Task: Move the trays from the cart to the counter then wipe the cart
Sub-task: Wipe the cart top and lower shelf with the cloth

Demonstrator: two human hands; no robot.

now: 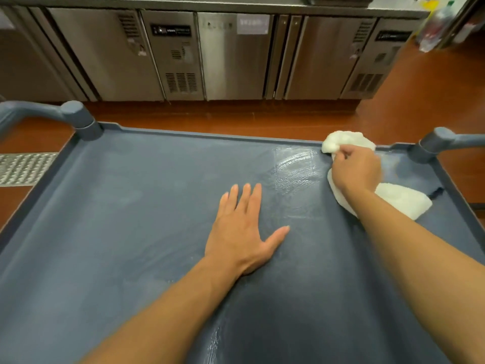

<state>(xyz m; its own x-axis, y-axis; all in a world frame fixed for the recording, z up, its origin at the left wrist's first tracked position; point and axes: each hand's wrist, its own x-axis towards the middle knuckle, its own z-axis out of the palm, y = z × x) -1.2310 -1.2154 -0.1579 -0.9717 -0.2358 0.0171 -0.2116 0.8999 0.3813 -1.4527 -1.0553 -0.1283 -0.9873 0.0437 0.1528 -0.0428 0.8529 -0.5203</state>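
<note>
We see our right hand (357, 170) bunched around a white terry cloth (401, 199), pressing it onto the rimmed blue-grey plastic cart top (118, 206) near the far right corner post (426, 151). Wet streaks (296, 164) lie just beside it. Our left hand (242, 229) rests flat, fingers straight, mid-shelf. The shelf holds only the cloth.

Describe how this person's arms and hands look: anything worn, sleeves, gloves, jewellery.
Both forearms are bare as far up as the view reaches, with no sleeve edge in sight. The left hand and the right hand wear no gloves. No watch, bracelet or ring shows on the visible wrists and fingers. The left hand's nails look short and unpainted.
</note>
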